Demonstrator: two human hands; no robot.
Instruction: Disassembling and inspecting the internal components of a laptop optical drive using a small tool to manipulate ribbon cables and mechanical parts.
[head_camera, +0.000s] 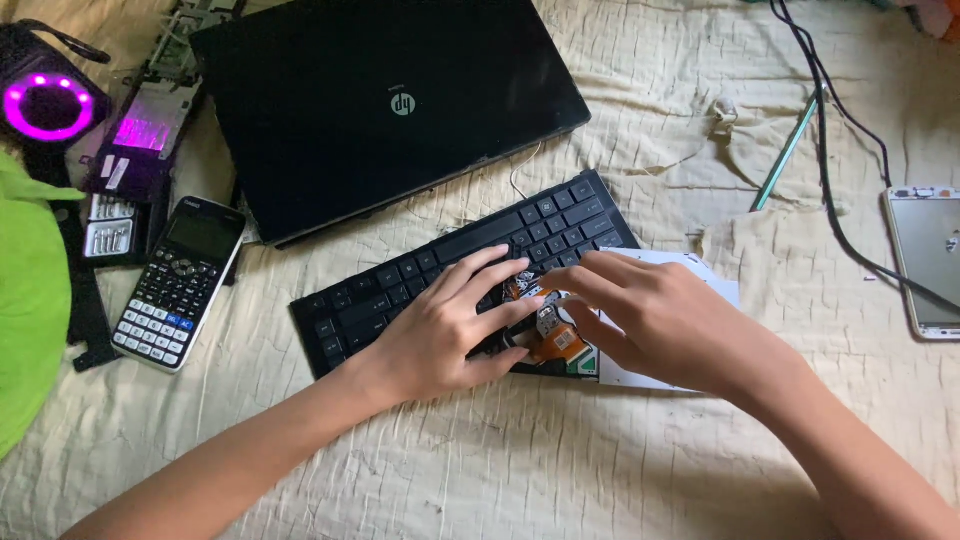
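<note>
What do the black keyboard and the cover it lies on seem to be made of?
The keyboard looks like matte black plastic: moulded keys, dull sheen. Both the left hand and the right hand rest on it. The cover looks like cream woven cloth, soft and creased, with a frayed tear.

Soft, even daylight, faint shadows under the forearms, mild blur throughout.

Black keyboard, orange ribbon cable

Home: rumpled bedsheet under scattered electronics.
</note>
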